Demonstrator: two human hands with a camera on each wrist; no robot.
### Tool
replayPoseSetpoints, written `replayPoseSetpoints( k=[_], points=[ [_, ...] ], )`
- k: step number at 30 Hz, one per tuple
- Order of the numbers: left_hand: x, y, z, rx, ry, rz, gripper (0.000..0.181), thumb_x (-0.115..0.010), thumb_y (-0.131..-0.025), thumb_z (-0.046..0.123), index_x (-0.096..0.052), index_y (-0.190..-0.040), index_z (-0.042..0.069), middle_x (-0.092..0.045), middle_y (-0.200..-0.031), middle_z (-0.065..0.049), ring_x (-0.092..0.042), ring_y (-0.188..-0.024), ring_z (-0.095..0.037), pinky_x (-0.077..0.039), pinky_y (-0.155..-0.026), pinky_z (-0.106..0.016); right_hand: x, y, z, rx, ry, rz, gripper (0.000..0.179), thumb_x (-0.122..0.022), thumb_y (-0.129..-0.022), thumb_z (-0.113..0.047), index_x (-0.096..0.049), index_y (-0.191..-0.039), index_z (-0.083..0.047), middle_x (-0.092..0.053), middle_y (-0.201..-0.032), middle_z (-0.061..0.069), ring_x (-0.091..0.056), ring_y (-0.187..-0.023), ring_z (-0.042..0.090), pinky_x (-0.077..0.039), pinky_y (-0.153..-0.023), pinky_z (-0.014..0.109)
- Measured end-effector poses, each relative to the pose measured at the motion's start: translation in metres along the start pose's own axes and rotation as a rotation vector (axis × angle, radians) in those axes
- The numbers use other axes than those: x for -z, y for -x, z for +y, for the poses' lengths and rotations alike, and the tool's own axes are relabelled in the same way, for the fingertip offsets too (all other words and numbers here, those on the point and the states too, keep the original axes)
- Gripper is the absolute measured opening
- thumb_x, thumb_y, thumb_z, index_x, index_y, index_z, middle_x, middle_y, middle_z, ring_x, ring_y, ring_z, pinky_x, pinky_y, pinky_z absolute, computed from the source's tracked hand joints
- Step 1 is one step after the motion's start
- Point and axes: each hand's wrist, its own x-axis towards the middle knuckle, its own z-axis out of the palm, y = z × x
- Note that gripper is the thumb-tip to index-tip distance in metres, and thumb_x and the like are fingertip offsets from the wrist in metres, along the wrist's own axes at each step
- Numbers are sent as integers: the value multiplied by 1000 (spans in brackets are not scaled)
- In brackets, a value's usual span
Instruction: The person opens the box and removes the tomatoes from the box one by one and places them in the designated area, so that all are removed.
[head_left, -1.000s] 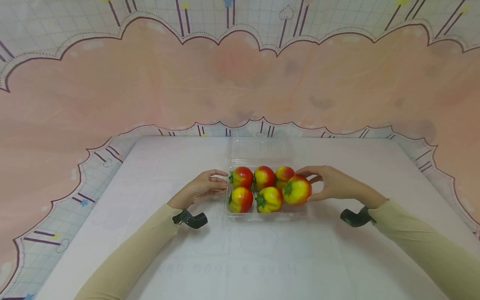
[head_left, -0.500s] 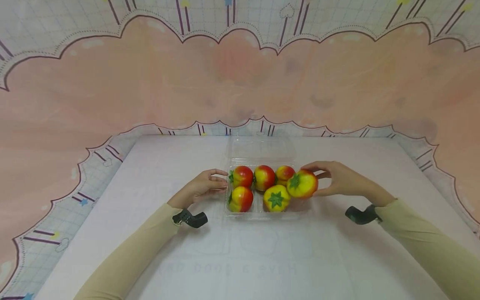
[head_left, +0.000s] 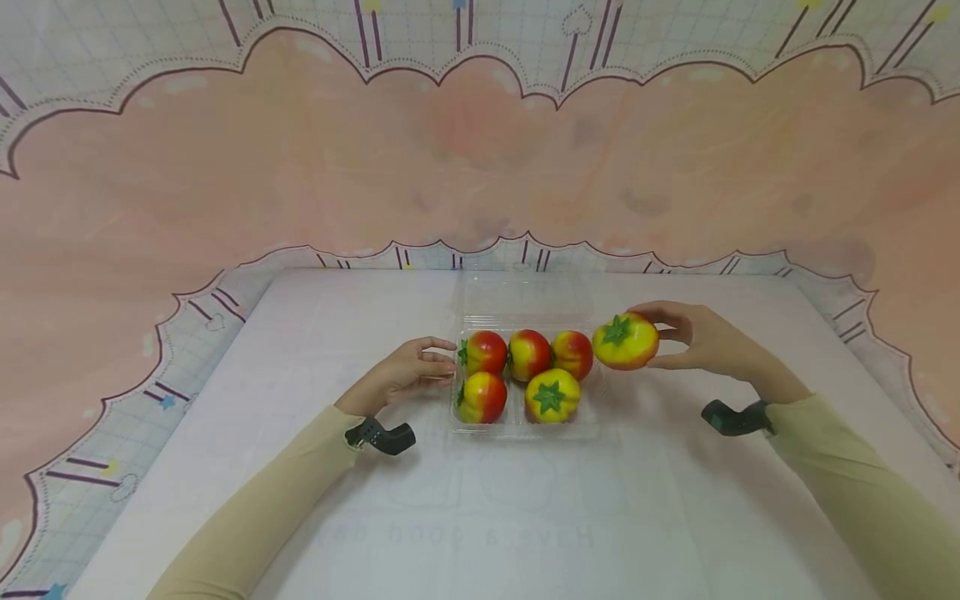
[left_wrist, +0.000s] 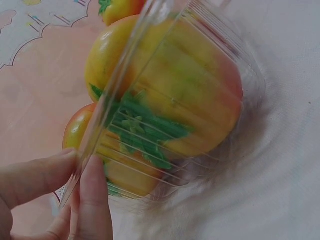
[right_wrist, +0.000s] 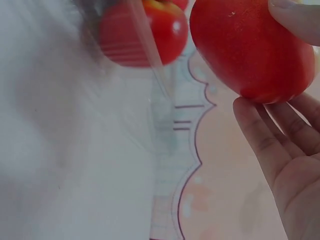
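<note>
Most of what we saw in the head view was a peach backdrop [head_left: 480, 175], then a white table [head_left: 360, 533] with faint lettering we couldn't fully read. Two beige sleeves [head_left: 255, 500] came in from below, cut off by the frame. Between the hands we had a clear container [head_left: 517, 431], lid open on the far side, edges hard to trace. The right hand [head_left: 708, 342] was to its right, thumb and fingers curved around a red-yellow fruit [head_left: 625, 343], raised just beyond the container's right end; the leafy top faced the head camera but was out of sight in the right wrist view, where the fruit ran off the top. The left hand [head_left: 396, 377] was at the opposite end, thumb and finger pinching the container's edge; its palm was cropped in the left wrist view. We counted five more fruits [head_left: 552, 396] inside, three back, two front, partly blurred by ribbed plastic up close. Smallest: black wrist cameras [head_left: 386, 438].
</note>
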Motion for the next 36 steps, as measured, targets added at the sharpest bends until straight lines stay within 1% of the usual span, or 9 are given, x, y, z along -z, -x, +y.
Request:
replayPoseSetpoints(
  k=[3,7,12,16,18,20,25,30,36],
  points=[
    [1,0,-1,-1,-2,-1,48,-52,-92,-3,-33,-136,-6,-62,-85,2,-64,-71,-7,-57,-71,-20,5,0,5,-4,-20,34,66,-75,-79,-16,-43,-136,-6,-47,-138,15,-40,-114,-15,-43,-91,7],
    [1,-1,-1,-1,-2,1,48,-52,-92,-3,-33,-136,-6,-62,-85,2,-64,-72,-7,-57,-72,-20,10,-2,11,-47,-44,87,66,-75,-79,-12,-43,-137,-7,-46,-139,13,-42,-115,-14,-44,-91,8],
    [2,-2,-2,-4,-3,-6,48,-52,-92,-3,-33,-136,-6,-61,-85,2,-63,-72,-8,-57,-72,-20,15,-4,21,-105,-51,121,65,-73,-80,-11,-42,-137,-8,-46,-140,12,-42,-113,-14,-44,-91,9],
    [2,-1,-2,-6,-12,-4,48,-52,-92,-2,-33,-136,-5,-61,-86,3,-63,-73,-7,-57,-73,-20,20,-4,32,-109,-58,141,65,-72,-81,-11,-41,-138,-5,-44,-141,17,-43,-112,-15,-44,-89,7],
    [2,-1,-3,-7,-17,-4,48,-52,-92,-2,-33,-136,-5,-62,-86,3,-64,-74,-7,-57,-74,-20,22,-6,38,-105,-64,145,65,-71,-82,-12,-39,-139,-3,-42,-142,20,-46,-115,-9,-43,-88,5],
    [1,0,-3,-8,-21,-2,48,-53,-92,-1,-34,-136,-5,-62,-86,3,-64,-74,-7,-57,-74,-20,24,-7,43,-106,-68,152,66,-70,-83,-13,-37,-139,0,-39,-143,24,-48,-123,2,-44,-89,7],
    [2,0,-3,-13,-22,2,48,-53,-92,-1,-34,-135,-5,-62,-86,3,-64,-74,-7,-57,-73,-20,28,-11,49,-170,-106,175,68,-70,-83,-12,-34,-140,1,-36,-145,23,-40,-134,30,-45,-91,10],
    [2,0,-3,-12,-18,1,47,-53,-92,-1,-34,-135,-5,-62,-85,3,-63,-74,-7,-57,-73,-20,31,-14,53,-222,-137,189,69,-70,-83,-11,-33,-140,1,-33,-147,24,-35,-135,38,-45,-89,10],
    [1,0,-3,-10,-19,3,47,-53,-92,-1,-34,-135,-5,-62,-85,4,-63,-75,-7,-57,-73,-20,33,-16,65,-247,-174,200,70,-71,-83,-13,-34,-142,-3,-30,-150,22,-32,-136,39,-46,-89,10]
  ],
)
